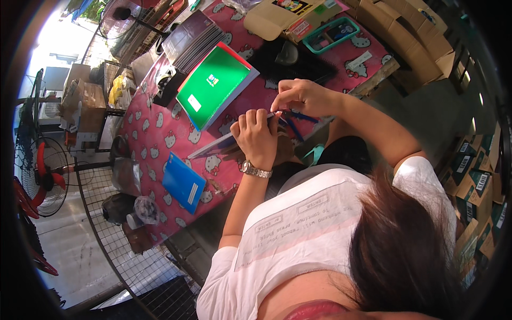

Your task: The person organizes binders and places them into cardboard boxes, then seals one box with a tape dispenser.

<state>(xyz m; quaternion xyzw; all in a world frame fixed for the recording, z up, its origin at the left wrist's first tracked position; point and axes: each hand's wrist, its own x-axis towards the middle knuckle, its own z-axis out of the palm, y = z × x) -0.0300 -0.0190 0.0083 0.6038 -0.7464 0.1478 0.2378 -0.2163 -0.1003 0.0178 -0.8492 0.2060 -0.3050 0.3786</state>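
Observation:
My left hand is closed over the end of a thin, pale flat thing, perhaps a notebook seen edge-on, at the table's near edge. My right hand meets it there, thumb and fingers pinched at the same end. What sits in that pinch is too small to make out. Just below the right hand show two blue bars, like the handles of pliers. Beyond my hands lies a green notebook on other notebooks, and a blue notebook rests to the left.
The table has a pink patterned cover. A notebook stack, a black object, a teal tray and a cardboard folder lie at the far side. Fans stand left; cartons are piled right.

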